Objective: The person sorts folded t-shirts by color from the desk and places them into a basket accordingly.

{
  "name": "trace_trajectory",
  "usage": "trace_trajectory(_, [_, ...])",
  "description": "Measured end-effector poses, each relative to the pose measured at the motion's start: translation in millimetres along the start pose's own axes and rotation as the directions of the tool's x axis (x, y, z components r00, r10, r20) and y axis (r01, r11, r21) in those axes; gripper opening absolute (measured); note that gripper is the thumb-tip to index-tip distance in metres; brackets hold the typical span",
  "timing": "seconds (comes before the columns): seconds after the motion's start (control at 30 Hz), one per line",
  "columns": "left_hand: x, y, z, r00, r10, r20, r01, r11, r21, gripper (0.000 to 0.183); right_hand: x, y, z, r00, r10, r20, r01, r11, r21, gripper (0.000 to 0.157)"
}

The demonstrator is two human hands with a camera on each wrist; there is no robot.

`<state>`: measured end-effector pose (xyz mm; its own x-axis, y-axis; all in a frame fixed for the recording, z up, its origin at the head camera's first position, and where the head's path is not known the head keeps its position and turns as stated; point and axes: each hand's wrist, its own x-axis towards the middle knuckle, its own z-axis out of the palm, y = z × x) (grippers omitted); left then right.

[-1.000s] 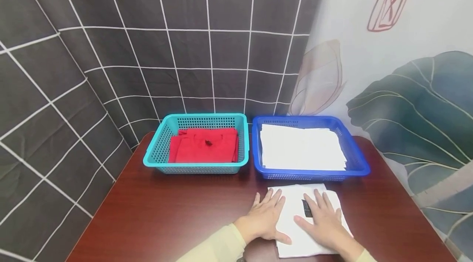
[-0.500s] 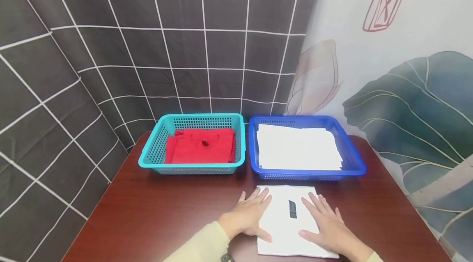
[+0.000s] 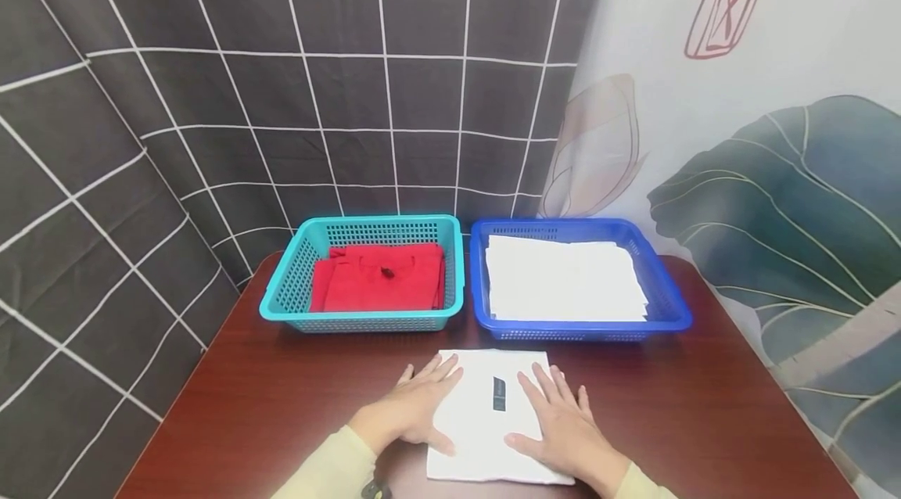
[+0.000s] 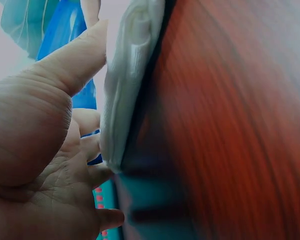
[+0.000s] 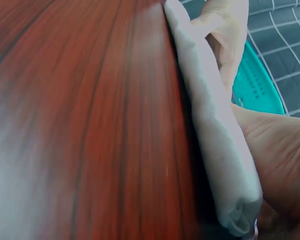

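Note:
A folded white garment (image 3: pixel 486 436) with a small dark printed patch lies flat on the table in front of the baskets. My left hand (image 3: pixel 415 403) rests along its left edge, fingers spread and straight, thumb on the cloth. On the opposite edge lies my right hand (image 3: pixel 563 425), its fingers likewise spread over the top. From the side, the left wrist view shows the thick folded layers of the garment (image 4: pixel 127 85) beside the palm. The right wrist view shows its rounded near fold (image 5: pixel 215 125) against the table.
Behind the garment, a teal basket (image 3: pixel 362 317) holds folded red clothing (image 3: pixel 383 288). To its right, a blue basket (image 3: pixel 584 326) holds a stack of folded white cloth (image 3: pixel 563 280). Both stand on the reddish-brown table (image 3: pixel 281 405), near a gridded dark curtain (image 3: pixel 338 92).
Both hands and the white garment beneath them have shifted left across the table. The garment now lies straighter, and its dark patch shows between the hands. The baskets stay put.

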<state>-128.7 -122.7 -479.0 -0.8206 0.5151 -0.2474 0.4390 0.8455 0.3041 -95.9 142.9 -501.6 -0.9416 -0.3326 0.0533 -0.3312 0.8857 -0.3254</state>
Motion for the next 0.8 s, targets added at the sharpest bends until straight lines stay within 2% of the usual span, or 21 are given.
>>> trace_trajectory(0.23, [-10.3, -16.7, -3.3, 1.0, -0.011, -0.004, 0.011, 0.999, -0.038, 0.111, 10, -18, 5.6, 1.0, 0.0, 0.022, 0.0, 1.0, 0.006, 0.093])
trace_trajectory(0.53, [-17.0, -21.0, -5.7, 1.0, -0.001, -0.021, 0.0, 0.998, -0.057, 0.11, 12, -22, 9.6, 1.0, -0.004, 0.019, 0.003, 0.999, 0.038, 0.092])
trace_trajectory(0.7, [-19.0, -21.3, -7.6, 0.999, 0.03, -0.035, -0.033, 0.996, -0.082, 0.105, 10, -16, 5.3, 1.0, 0.018, -0.003, -0.018, 0.99, 0.143, 0.085])
trace_trajectory(0.8, [-24.5, -24.6, -5.2, 0.996, 0.043, -0.078, -0.053, 0.989, -0.137, 0.097, 7, -11, -4.6, 0.999, 0.048, -0.014, -0.044, 0.976, 0.212, 0.081])
